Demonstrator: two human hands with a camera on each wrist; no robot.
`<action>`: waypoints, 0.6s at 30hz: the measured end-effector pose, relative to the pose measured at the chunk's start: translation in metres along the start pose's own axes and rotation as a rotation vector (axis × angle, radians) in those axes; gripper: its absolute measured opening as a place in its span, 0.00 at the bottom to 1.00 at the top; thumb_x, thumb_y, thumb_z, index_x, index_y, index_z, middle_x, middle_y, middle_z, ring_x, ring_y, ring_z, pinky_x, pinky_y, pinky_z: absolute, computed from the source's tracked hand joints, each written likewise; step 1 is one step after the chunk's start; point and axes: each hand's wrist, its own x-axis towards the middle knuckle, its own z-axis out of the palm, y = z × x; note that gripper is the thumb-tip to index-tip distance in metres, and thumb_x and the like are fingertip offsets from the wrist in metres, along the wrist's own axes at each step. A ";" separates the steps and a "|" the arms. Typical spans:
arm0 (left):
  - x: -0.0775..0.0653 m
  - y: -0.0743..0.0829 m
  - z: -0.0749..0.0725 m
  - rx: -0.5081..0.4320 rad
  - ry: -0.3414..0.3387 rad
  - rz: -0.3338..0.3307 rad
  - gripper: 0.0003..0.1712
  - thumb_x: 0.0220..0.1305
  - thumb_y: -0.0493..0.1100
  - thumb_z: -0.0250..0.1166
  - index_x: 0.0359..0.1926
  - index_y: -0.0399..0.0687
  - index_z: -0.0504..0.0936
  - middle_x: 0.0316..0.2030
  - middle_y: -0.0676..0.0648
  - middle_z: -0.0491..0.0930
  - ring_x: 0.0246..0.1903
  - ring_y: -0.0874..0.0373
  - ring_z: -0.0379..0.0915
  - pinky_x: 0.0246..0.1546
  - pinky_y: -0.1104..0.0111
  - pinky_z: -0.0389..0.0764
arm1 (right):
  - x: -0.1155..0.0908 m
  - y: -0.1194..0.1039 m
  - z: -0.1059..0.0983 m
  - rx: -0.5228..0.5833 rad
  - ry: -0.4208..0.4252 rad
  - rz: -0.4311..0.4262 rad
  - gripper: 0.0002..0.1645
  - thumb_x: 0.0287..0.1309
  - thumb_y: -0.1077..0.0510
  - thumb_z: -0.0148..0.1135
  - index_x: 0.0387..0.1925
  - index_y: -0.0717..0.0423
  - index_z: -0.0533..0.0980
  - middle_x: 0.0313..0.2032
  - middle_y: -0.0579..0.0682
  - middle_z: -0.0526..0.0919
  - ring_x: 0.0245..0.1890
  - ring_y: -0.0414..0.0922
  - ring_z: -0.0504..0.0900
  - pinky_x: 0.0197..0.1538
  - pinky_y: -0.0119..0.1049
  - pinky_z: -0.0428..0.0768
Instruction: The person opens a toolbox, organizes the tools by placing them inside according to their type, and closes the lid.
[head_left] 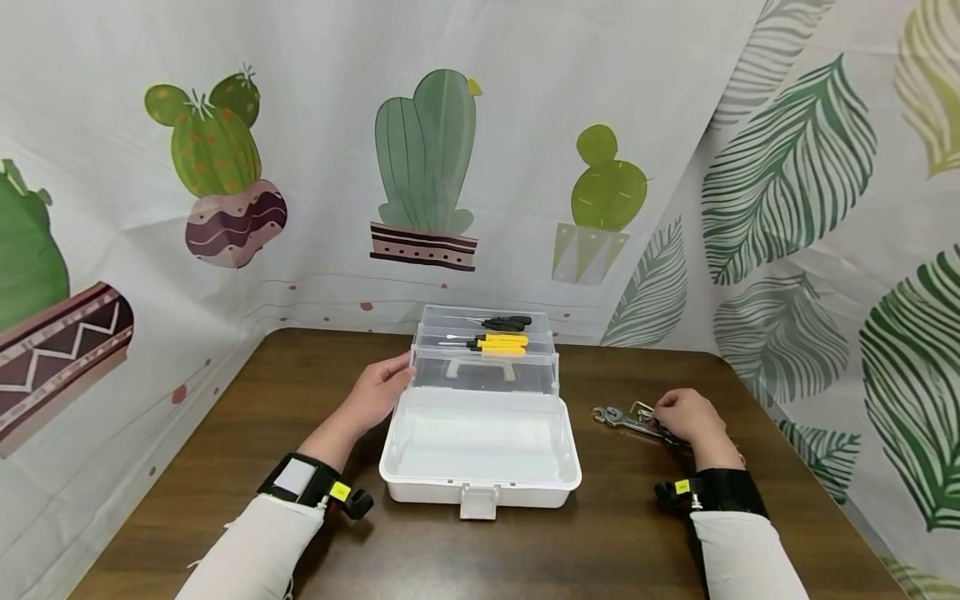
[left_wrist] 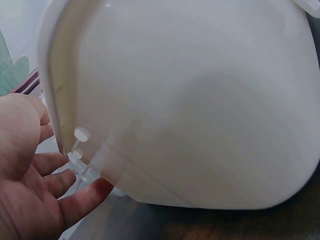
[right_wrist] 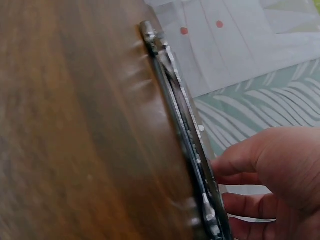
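A white plastic toolbox (head_left: 480,497) stands open, its lower compartment bare and its clear trays raised at the back. Black-handled screwdrivers (head_left: 507,323) and yellow-handled screwdrivers (head_left: 502,343) lie in the trays. With its fingers curled at the hinged corner, my left hand (head_left: 378,392) holds the box's back left side; the left wrist view shows these fingers beside the white wall (left_wrist: 200,100). To the right, metal wrenches (head_left: 630,421) lie together on the table. My right hand (head_left: 690,417) pinches at their near end, fingertips against the dark shafts (right_wrist: 187,135).
The brown wooden table (head_left: 330,517) carries everything, its right edge beyond the wrenches. A white cloth with printed cacti and leaves (head_left: 315,167) hangs behind and at the sides. The toolbox's front latch (head_left: 478,502) hangs down. A small brass-coloured bent piece (head_left: 641,407) lies by the wrenches.
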 end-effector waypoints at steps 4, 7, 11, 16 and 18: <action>-0.010 0.022 0.000 -0.023 -0.012 -0.006 0.28 0.81 0.46 0.52 0.76 0.44 0.67 0.73 0.38 0.69 0.74 0.41 0.63 0.71 0.45 0.70 | -0.001 -0.003 0.000 -0.005 -0.022 0.067 0.14 0.62 0.51 0.56 0.40 0.52 0.83 0.47 0.60 0.85 0.45 0.59 0.81 0.37 0.55 0.75; -0.017 0.040 0.000 -0.028 -0.021 -0.016 0.27 0.81 0.42 0.52 0.75 0.39 0.67 0.73 0.35 0.68 0.74 0.40 0.64 0.71 0.45 0.70 | -0.002 -0.004 0.001 -0.009 -0.027 0.093 0.13 0.63 0.51 0.55 0.39 0.51 0.82 0.47 0.60 0.84 0.45 0.60 0.80 0.39 0.58 0.74; -0.019 0.044 0.000 -0.020 -0.022 -0.017 0.27 0.80 0.42 0.52 0.75 0.39 0.67 0.73 0.35 0.68 0.74 0.39 0.63 0.71 0.45 0.69 | -0.002 -0.004 0.004 -0.025 -0.012 0.098 0.13 0.62 0.50 0.55 0.39 0.51 0.81 0.46 0.59 0.84 0.46 0.62 0.79 0.41 0.60 0.73; -0.019 0.042 -0.001 -0.016 -0.023 -0.012 0.27 0.81 0.42 0.52 0.75 0.39 0.67 0.73 0.35 0.68 0.73 0.39 0.64 0.70 0.45 0.71 | -0.001 -0.006 0.006 -0.048 -0.021 0.112 0.15 0.63 0.49 0.52 0.40 0.53 0.79 0.46 0.60 0.83 0.47 0.64 0.78 0.44 0.64 0.72; -0.019 0.041 -0.001 -0.022 -0.021 -0.005 0.27 0.80 0.42 0.52 0.75 0.39 0.67 0.73 0.35 0.68 0.73 0.39 0.65 0.70 0.45 0.71 | 0.000 -0.007 0.006 -0.051 -0.032 0.120 0.15 0.63 0.49 0.51 0.41 0.54 0.78 0.47 0.61 0.81 0.48 0.66 0.76 0.45 0.66 0.70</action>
